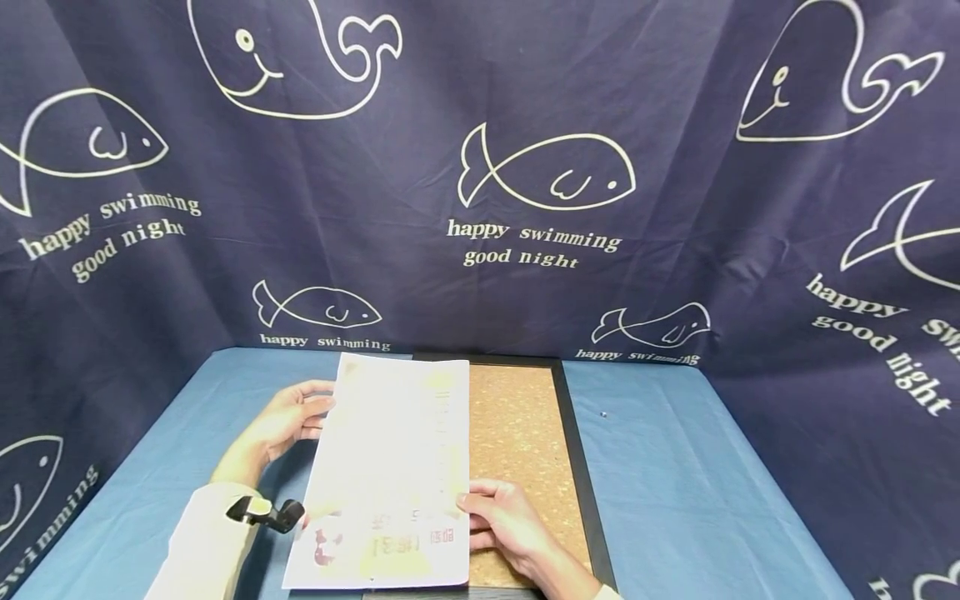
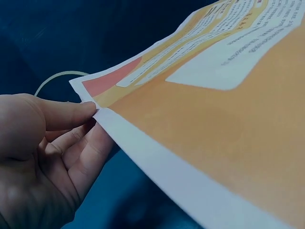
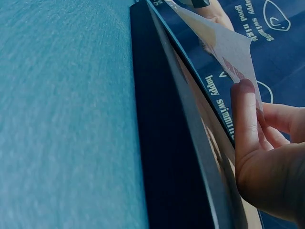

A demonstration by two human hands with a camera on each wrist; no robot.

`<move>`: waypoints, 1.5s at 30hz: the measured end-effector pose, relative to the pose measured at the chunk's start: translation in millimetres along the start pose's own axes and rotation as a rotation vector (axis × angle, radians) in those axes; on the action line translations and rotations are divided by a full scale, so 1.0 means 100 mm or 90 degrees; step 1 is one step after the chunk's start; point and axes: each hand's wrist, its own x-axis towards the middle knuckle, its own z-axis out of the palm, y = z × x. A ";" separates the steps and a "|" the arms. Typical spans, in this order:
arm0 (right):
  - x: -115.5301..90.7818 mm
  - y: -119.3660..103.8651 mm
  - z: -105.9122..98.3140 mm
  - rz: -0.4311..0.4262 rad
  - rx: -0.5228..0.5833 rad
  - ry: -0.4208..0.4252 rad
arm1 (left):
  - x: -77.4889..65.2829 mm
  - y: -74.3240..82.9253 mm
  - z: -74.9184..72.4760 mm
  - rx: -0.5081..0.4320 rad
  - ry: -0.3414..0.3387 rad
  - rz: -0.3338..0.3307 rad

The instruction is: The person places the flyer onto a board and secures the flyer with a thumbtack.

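Note:
A printed paper sheet (image 1: 390, 450) is held up between both hands, overlapping the left part of a black-framed cork board (image 1: 519, 425). The left hand (image 1: 288, 417) pinches its left edge at the upper part. In the left wrist view, the thumb and fingers of that hand (image 2: 57, 143) grip the white margin of the sheet (image 2: 205, 133), whose print has orange panels and text blocks. Lower down on the opposite edge, the right hand (image 1: 506, 521) pinches the paper. The right wrist view shows this hand (image 3: 271, 148) beside the raised black frame (image 3: 167, 138). Much of the board is hidden behind the sheet.
Blue cloth (image 1: 660, 500) covers the table under the board. A tiny shiny object (image 1: 603, 414) lies on it to the right of the frame. Dark blue curtains (image 1: 525, 308) with fish drawings and lettering enclose the back and sides. A black device (image 1: 273, 512) is strapped at the left wrist.

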 end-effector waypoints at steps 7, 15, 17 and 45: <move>-0.07 -0.04 -0.09 0.003 -0.007 0.000 | 0.02 -0.05 0.11 -0.022 -0.011 -0.004; -0.16 -0.04 -0.23 0.012 0.003 0.001 | 0.08 -0.13 0.24 -0.008 -0.021 -0.015; -0.18 -0.03 -0.27 0.013 0.006 0.004 | 0.10 -0.14 0.27 -0.008 -0.021 -0.013; -0.38 -0.14 -0.70 -0.003 -0.017 0.071 | 0.38 -0.17 0.76 -0.049 -0.054 0.010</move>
